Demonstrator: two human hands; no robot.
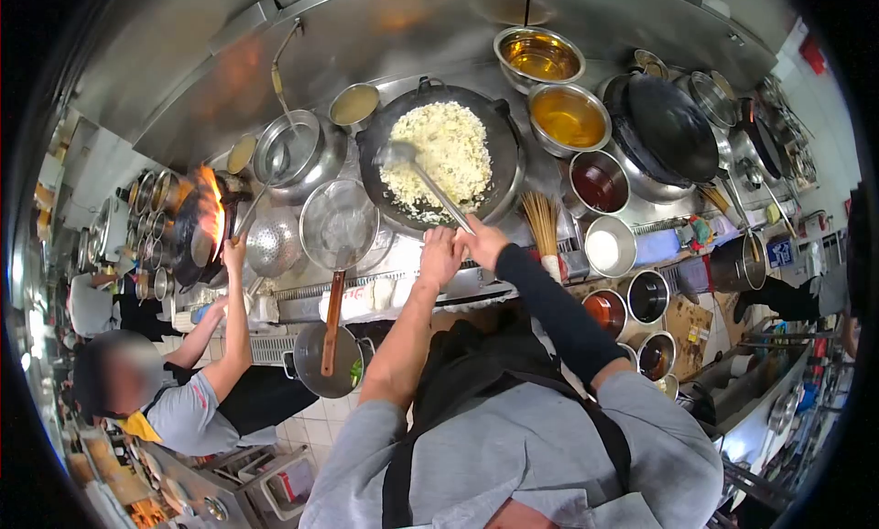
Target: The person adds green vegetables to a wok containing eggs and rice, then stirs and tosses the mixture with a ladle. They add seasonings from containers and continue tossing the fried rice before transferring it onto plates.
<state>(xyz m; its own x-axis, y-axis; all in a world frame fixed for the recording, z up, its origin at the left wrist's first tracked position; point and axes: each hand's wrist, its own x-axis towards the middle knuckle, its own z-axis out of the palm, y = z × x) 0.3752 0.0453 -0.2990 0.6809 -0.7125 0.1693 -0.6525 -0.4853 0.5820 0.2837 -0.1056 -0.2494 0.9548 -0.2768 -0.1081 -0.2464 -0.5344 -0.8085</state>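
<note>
A large black wok (371, 176) holds a wide heap of pale yellow-white fried rice or similar crumbly food (447, 149). My right hand (485, 243), in a dark sleeve, grips the end of a metal ladle (444, 192). The ladle's blurred bowl lies over the left part of the food. Beside it, my left hand (441, 257) is closed at the wok's near edge, close to my right fingers. What those left fingers hold is hidden.
Bowls of golden oil (569, 119) and a pot of dark red sauce (599, 183) stand right of the wok. A bamboo brush (542, 219) lies nearer. A strainer (339, 225) sits left. Farther left, a co-worker (197, 392) handles a flaming wok (194, 240).
</note>
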